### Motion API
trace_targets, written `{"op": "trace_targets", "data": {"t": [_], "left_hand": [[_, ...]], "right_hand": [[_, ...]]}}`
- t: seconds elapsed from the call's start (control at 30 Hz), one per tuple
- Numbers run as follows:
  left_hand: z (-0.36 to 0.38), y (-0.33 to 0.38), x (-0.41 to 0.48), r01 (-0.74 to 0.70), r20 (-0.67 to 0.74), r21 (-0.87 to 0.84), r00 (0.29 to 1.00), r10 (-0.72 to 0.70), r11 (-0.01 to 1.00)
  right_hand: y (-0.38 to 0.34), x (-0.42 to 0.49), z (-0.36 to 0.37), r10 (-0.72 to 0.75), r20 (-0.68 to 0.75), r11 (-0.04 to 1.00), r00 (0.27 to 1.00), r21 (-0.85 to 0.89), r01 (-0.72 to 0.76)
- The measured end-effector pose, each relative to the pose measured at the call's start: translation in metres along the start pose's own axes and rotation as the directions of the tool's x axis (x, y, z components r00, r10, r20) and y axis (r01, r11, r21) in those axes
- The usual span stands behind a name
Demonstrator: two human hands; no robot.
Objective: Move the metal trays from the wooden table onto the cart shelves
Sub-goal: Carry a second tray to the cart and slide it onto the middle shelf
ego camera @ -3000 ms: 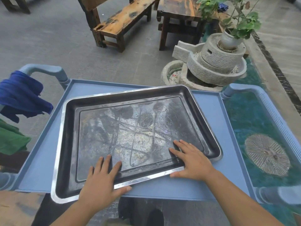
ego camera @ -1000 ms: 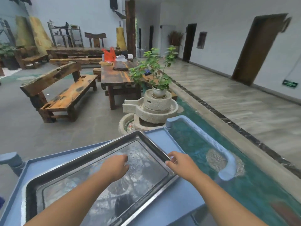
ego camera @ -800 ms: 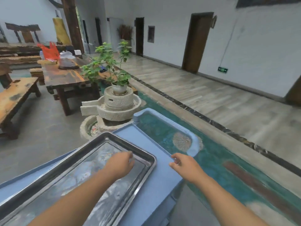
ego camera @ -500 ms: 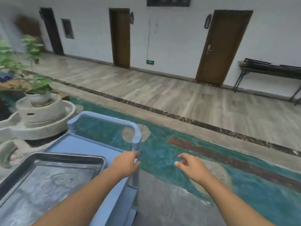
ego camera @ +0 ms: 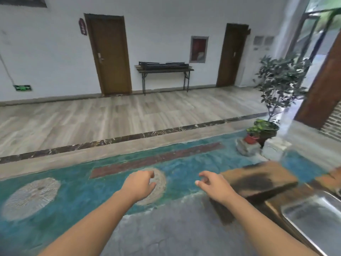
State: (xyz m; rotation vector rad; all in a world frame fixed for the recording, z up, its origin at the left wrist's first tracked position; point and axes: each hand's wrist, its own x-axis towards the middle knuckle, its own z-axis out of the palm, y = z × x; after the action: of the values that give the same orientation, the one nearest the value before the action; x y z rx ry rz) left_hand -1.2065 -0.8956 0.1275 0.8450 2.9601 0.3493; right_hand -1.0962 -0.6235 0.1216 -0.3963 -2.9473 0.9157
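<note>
Left grip: empty, fingers loosely curled, well left of worktop
Right grip: empty, fingers loosely curled, near worktop's left end
Tray: lying on worktop
Sign: green, far left of worktop, writing unreadable

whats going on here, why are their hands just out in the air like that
A person is partway through moving metal trays. Right now both hands are empty: the left hand and right hand are held out over the floor with fingers loosely curled. A metal tray lies on the wooden table at the lower right, and neither hand touches it. The cart is not in view.
</note>
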Motion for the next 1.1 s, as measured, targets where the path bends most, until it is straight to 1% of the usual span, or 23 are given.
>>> {"op": "trace_targets", "data": {"t": [0.1,0.23,0.33,0.4,0.53,0.7,0.83,0.93,1.03,1.1], "left_hand": [[0.029,0.094,0.041,-0.127,0.048,-0.005,0.991,0.127,0.992],[0.062,0.218,0.079,-0.302,0.106,-0.018,0.947,0.302,0.953],[0.081,0.303,0.097,-0.433,0.146,-0.042,0.889,0.435,0.900],[0.093,0.354,0.106,-0.516,0.177,-0.054,0.838,0.517,0.855],[0.115,0.440,0.116,-0.639,0.215,-0.095,0.736,0.642,0.763],[0.149,0.524,0.134,-0.730,0.285,-0.153,0.613,0.737,0.666],[0.183,0.574,0.155,-0.786,0.311,-0.190,0.521,0.795,0.589],[0.210,0.599,0.172,-0.798,0.342,-0.213,0.479,0.809,0.563],[0.233,0.617,0.186,-0.786,0.371,-0.249,0.462,0.805,0.566],[0.246,0.628,0.194,-0.797,0.396,-0.254,0.431,0.811,0.547]], "right_hand": [[0.082,-0.029,-0.054,0.114,-0.092,0.993,0.989,0.005,-0.114],[0.179,-0.085,-0.113,0.289,-0.182,0.957,0.940,0.073,-0.280],[0.240,-0.131,-0.146,0.423,-0.247,0.906,0.872,0.118,-0.406],[0.273,-0.161,-0.161,0.500,-0.278,0.866,0.820,0.143,-0.479],[0.325,-0.217,-0.178,0.625,-0.309,0.779,0.717,0.205,-0.592],[0.374,-0.266,-0.185,0.766,-0.332,0.638,0.551,0.282,-0.717],[0.409,-0.280,-0.189,0.834,-0.333,0.541,0.440,0.332,-0.773],[0.430,-0.281,-0.187,0.873,-0.319,0.474,0.369,0.372,-0.798],[0.448,-0.284,-0.183,0.903,-0.297,0.415,0.311,0.411,-0.812],[0.459,-0.289,-0.179,0.917,-0.284,0.381,0.279,0.425,-0.821]]}}
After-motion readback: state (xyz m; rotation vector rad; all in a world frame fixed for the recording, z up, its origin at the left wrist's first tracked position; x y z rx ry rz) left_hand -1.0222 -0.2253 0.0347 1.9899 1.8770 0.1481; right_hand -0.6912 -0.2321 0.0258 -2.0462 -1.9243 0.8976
